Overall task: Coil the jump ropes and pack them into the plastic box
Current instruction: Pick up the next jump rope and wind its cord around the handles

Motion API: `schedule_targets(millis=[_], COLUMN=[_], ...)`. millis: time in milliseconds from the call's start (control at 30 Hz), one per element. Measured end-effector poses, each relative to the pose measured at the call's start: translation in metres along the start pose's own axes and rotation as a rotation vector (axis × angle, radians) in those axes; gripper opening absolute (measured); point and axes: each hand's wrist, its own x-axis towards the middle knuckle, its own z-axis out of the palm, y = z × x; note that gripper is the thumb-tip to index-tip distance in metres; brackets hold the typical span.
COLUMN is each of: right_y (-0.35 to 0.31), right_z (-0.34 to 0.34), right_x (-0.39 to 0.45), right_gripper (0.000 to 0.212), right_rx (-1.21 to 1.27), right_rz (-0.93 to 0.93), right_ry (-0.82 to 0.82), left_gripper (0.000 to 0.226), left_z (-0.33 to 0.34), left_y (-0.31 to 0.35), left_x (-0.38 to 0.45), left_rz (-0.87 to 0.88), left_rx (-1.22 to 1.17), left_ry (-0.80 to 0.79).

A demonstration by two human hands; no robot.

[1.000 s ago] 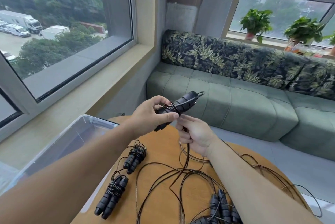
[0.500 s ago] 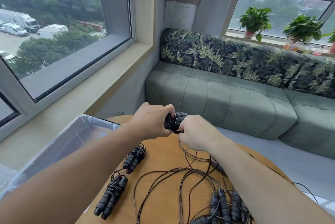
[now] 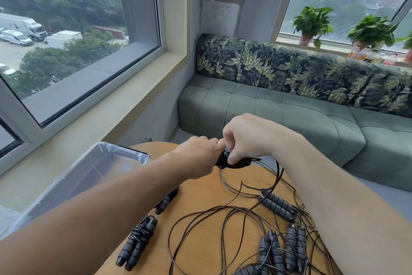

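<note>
While the left hand and right hand close their fingers on a half-wound jump rope above the counter, the plastic box sits left of it.

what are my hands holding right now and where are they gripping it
Both hands grip one jump rope: the left hand holds the paired handles, the right hand pinches the cord wound around them.
</note>
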Motion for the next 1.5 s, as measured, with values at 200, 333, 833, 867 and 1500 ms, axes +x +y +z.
schedule_targets(millis=[200, 333, 833, 867, 1500], right_y=[0.018, 0.052, 0.021, 0.017, -0.031], right_z=[-0.016, -0.001, 0.106, 0.105, 0.049], right_x=[0.009, 0.011, 0.012, 0.010, -0.020], right_gripper=[0.024, 0.029, 0.025, 0.026, 0.012], right_rx=[0.109, 0.614, 1.816, 1.759, 0.029], right_rz=[-0.058, 0.034, 0.243, 0.264, 0.182], right_ry=[-0.199, -0.172, 0.104, 0.110, 0.057], left_gripper=[0.041, 0.031, 0.069, 0.063, 0.038], left_z=[-0.015, -0.032, -0.017, -0.016, 0.005], left_y=[0.013, 0.011, -0.008, -0.012, -0.004], left_x=[-0.012, -0.028, -0.015, -0.013, 0.012], left_rz=[0.052, 0.052, -0.174, -0.185, -0.187], left_rx=[-0.138, -0.281, -0.772, -0.759, -0.164], left_ry=[-0.091, -0.068, 0.164, 0.189, 0.102])
